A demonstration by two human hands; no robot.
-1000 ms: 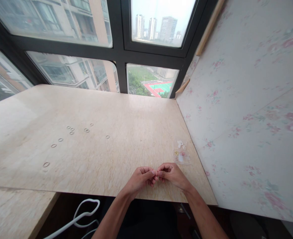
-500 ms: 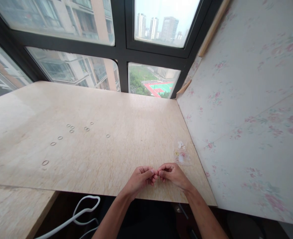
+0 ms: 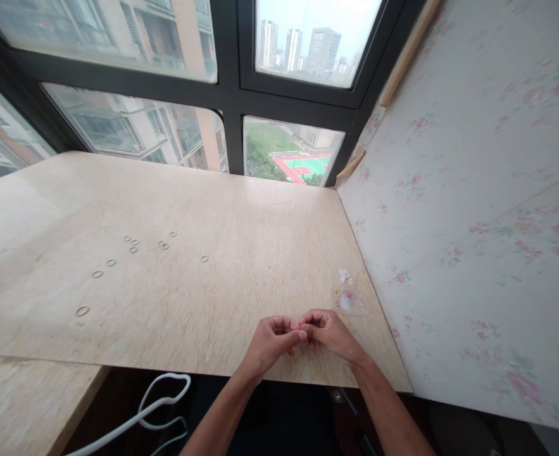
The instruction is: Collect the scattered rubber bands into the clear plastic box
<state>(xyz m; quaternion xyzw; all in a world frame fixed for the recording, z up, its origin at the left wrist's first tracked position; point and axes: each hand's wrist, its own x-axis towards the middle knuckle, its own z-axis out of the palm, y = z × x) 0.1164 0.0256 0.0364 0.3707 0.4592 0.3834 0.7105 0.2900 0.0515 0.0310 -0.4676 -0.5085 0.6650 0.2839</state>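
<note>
My left hand (image 3: 279, 337) and my right hand (image 3: 324, 329) meet above the front edge of the stone counter (image 3: 260, 253). Thumbs and fingertips of both are pinched together and touch each other. A little red shows beneath the fingertips, but what they hold is too small and too covered to name. Just beyond my right hand lies a small clear plastic box (image 3: 352, 309) with yellow, pink and white bits in it. Several thin rings lie scattered on the left half of the counter, among them a lone ring (image 3: 204, 259) and a larger ring (image 3: 82, 311).
Small white pieces (image 3: 344, 275) lie behind the box, near the flower-patterned wall (image 3: 450, 253) on the right. Dark-framed windows (image 3: 232, 95) close off the back. A white cable (image 3: 165, 401) loops below the counter's front edge at left.
My left thumb has slid forward and right, over the fingertips of my right hand. Both hands stay pinched together in nearly the same place. The view has shifted slightly.
</note>
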